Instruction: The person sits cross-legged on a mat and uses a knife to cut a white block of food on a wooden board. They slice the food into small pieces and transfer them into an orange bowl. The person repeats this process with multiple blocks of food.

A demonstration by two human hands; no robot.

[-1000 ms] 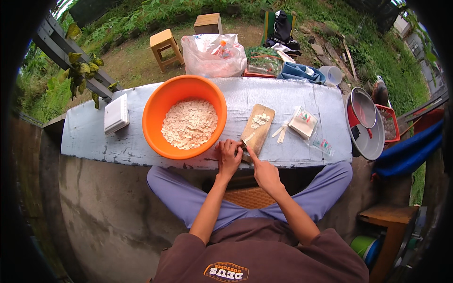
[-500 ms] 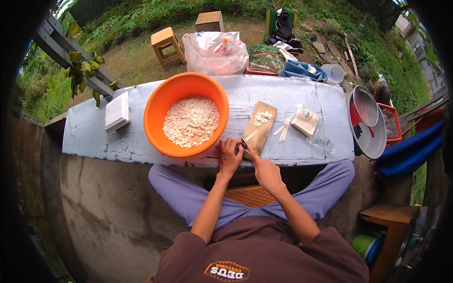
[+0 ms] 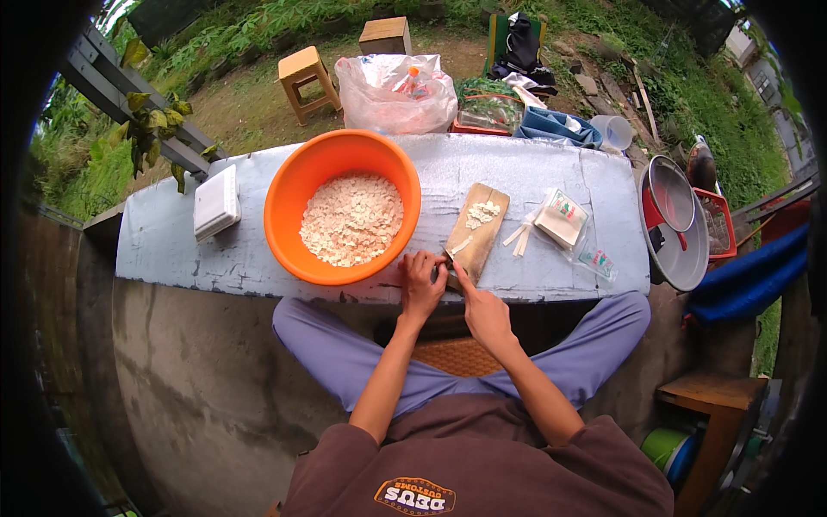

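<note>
At the near end of a wooden board [image 3: 474, 233], my left hand [image 3: 420, 289] has its fingers curled around something small and dark that I cannot make out. My right hand [image 3: 487, 319] is beside it, index finger extended to the board's near end, other fingers curled with their contents hidden. A thin pale strip [image 3: 462, 245] and small cut pale pieces [image 3: 482, 209] lie on the board. To the left, an orange basin [image 3: 289, 171] holds many similar pieces [image 3: 349, 217]. To the right lie loose pale strips [image 3: 519, 241] and a clear packet of strips [image 3: 558, 226].
A white lidded box [image 3: 215, 204] sits at the table's [image 3: 159, 241] left. Beyond stand a filled plastic bag [image 3: 370, 103], two stools [image 3: 306, 77] and a blue bundle [image 3: 551, 129]. Metal bowls [image 3: 676, 250], a red tray [image 3: 722, 224] and blue tarp [image 3: 749, 276] are right.
The whole view has shifted slightly, so the table and board appear a little higher and farther right. Both hands remain at the board's near end, with almost the same finger positions.
</note>
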